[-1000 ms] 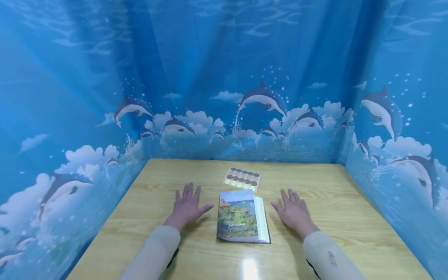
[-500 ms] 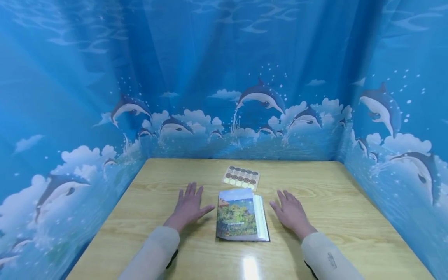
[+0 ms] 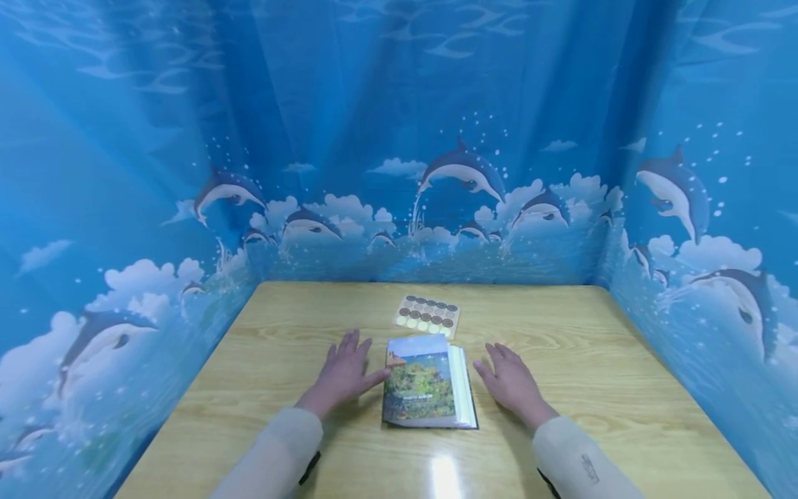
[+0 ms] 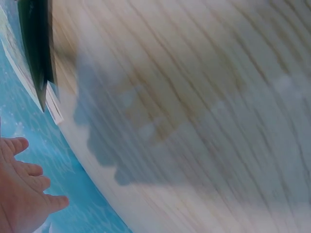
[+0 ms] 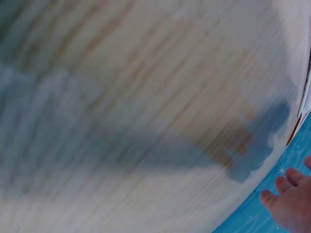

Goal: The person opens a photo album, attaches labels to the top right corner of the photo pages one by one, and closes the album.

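Observation:
A photo album (image 3: 419,382) with a landscape cover lies on the table, its white page edges facing right. My left hand (image 3: 344,374) is at its left side, fingers spread, the thumb tip at the cover's left edge; whether it touches, I cannot tell. Just right of the album is my right hand (image 3: 512,382), fingers extended, holding nothing. In the left wrist view the left hand (image 4: 26,189) shows at the lower left, the album's dark edge (image 4: 36,48) above it. The right hand (image 5: 292,199) appears at the lower right of the right wrist view.
Behind the album lies a sheet of round stickers (image 3: 428,315) in dark and pale rows. The wooden table (image 3: 280,312) is bordered at the back and sides by a blue curtain (image 3: 349,83) printed with dolphins. Light reflects off the table's near part.
My left hand has moved right, up to the album's edge. The right hand has shifted slightly left and its fingers are closer together. The head view has shifted a little.

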Motion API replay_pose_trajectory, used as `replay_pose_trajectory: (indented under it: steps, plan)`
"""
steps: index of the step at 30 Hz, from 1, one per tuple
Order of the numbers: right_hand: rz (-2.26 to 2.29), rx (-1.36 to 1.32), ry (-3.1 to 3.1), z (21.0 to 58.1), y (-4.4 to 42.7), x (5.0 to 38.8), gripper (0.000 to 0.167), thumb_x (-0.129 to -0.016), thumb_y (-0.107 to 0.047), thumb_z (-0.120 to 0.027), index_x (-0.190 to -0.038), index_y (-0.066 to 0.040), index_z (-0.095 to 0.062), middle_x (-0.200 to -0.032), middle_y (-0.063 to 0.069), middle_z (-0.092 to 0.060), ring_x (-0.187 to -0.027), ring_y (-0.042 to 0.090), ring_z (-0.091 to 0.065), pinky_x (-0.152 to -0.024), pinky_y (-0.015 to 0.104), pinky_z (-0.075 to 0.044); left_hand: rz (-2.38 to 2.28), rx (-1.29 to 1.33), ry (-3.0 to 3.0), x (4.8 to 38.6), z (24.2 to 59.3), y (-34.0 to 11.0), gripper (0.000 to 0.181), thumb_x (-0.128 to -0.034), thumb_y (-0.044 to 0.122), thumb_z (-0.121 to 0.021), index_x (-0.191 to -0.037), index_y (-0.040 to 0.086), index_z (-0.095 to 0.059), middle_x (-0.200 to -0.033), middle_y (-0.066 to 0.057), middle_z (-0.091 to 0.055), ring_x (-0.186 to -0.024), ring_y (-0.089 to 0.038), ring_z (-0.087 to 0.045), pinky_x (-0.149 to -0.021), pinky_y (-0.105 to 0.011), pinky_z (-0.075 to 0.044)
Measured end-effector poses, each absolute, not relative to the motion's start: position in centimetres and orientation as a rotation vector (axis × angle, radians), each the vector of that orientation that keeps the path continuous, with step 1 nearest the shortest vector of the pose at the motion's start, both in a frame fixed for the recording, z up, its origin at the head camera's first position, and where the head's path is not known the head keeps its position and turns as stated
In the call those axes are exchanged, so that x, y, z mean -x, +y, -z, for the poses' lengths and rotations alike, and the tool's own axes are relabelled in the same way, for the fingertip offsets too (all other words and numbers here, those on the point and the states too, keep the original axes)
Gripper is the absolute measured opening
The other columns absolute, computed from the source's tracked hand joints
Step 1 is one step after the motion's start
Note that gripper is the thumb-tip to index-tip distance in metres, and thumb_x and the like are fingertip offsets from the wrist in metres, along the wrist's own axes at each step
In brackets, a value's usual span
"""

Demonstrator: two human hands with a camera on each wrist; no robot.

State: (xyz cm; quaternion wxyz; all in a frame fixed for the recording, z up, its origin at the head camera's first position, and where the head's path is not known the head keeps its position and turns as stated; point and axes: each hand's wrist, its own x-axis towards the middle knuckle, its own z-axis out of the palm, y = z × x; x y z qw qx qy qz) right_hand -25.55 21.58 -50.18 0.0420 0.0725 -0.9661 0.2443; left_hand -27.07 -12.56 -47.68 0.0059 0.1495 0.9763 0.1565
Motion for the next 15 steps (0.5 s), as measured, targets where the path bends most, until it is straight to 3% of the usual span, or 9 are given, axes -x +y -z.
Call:
replay_pose_trajectory:
  steps: [15]
  plan:
    - [-1.096, -0.185, -2.905, 49.4, 20.0, 24.9, 0.057, -0.106, -0.036, -0.045, -0.145, 0.005, -0.042, -0.149, 0.029, -0.038, -0.137, 0.047, -0.034, -0.114, 0.060, -0.024, -0.576, -0.572, 2.979, 25.6, 47.2, -10.0, 0.097, -0.0876, 0.069, -0.056, -0.154, 0.003, -0.030, -0.160, -0.021, -0.020, -0.147, -0.039, -0.020, -0.118, -0.055, -0.019]
